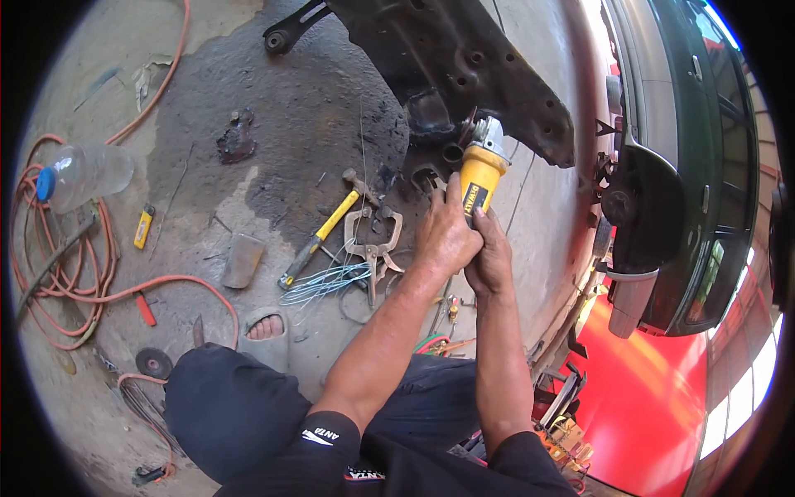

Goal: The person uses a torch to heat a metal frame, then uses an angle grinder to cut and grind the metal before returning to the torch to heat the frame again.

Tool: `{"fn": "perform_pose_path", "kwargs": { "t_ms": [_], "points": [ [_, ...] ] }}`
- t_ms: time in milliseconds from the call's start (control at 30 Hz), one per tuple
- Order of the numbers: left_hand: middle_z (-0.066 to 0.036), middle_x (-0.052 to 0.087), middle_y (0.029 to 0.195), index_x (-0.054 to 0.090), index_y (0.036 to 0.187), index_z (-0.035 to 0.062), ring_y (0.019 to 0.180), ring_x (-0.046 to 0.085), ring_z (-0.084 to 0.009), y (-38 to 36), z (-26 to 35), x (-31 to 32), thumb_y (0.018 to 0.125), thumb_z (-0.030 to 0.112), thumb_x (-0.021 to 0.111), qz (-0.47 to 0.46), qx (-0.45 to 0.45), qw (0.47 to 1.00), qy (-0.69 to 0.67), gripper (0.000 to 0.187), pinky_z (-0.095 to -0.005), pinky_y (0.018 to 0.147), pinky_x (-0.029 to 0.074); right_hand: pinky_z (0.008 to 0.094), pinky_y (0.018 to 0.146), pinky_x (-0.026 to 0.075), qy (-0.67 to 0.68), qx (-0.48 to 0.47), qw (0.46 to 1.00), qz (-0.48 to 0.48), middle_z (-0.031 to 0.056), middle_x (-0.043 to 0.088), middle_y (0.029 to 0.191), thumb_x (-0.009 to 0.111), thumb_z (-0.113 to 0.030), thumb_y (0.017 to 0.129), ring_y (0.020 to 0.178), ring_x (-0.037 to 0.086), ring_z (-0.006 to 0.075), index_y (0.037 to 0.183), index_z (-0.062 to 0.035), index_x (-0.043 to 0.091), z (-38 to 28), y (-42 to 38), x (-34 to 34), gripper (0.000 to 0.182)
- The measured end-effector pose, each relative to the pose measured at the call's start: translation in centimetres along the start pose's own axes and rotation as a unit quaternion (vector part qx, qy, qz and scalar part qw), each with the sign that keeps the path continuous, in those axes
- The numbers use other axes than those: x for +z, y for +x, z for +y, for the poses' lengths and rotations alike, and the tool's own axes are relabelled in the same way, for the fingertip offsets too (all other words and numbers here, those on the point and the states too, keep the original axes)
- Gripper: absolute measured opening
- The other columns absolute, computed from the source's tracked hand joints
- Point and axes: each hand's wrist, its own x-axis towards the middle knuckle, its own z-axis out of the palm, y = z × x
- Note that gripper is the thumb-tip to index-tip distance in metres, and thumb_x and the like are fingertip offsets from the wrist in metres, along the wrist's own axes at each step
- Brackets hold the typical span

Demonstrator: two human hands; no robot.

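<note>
Dark metal frame could be shifted by tool pressure if poorly supported; support not visible. Grinder is held at its near edge, body gripped by curled left hand and right hand, some fingers hidden. Kickback could be caused by disc snagging; contact can't be confirmed.
</note>
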Motion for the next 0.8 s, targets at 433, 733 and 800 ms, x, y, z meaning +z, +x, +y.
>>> {"fn": "perform_pose_path", "kwargs": {
  "t_ms": [433, 733, 800],
  "points": [
    [-0.027, 0.058, 0.133, 0.039, 0.152, 0.0094, 0.120, 0.059, -0.0483, 0.9, -2.8, 0.4, 0.084, 0.025, 0.072, 0.038, 0.023, 0.999, -0.001, 0.077, -0.0529, 0.099, 0.050, 0.0342, 0.105, 0.049, 0.001, 0.004, 1.000, 0.008, 0.0123, 0.060, 0.137, 0.064, -0.018, 0.105, 0.122, 0.060, 0.0193, 0.153, 0.0021, 0.039, 2.6, 1.4, -0.3, 0.058],
    [-0.027, 0.058, 0.135, 0.041, 0.152, 0.0073, 0.123, 0.059, -0.0468, 1.9, -3.4, 1.4, 0.085, 0.029, 0.074, 0.041, 0.037, 0.998, 0.033, 0.078, -0.0508, 0.100, 0.050, 0.0336, 0.109, 0.046, 0.018, -0.011, 1.000, 0.017, 0.0131, 0.057, 0.142, 0.063, -0.018, 0.105, 0.127, 0.057, 0.0191, 0.156, 0.0018, 0.035, 3.3, 1.9, -1.2, 0.062],
    [-0.027, 0.058, 0.135, 0.041, 0.152, 0.0075, 0.122, 0.059, -0.0464, 1.8, -3.3, 1.4, 0.085, 0.029, 0.075, 0.041, 0.045, 0.997, 0.038, 0.077, -0.0507, 0.100, 0.050, 0.0337, 0.110, 0.045, 0.019, -0.015, 1.000, 0.006, 0.0132, 0.057, 0.142, 0.063, -0.018, 0.105, 0.127, 0.057, 0.0191, 0.156, 0.0021, 0.035, 3.3, 2.0, -1.4, 0.061]
  ]
}}
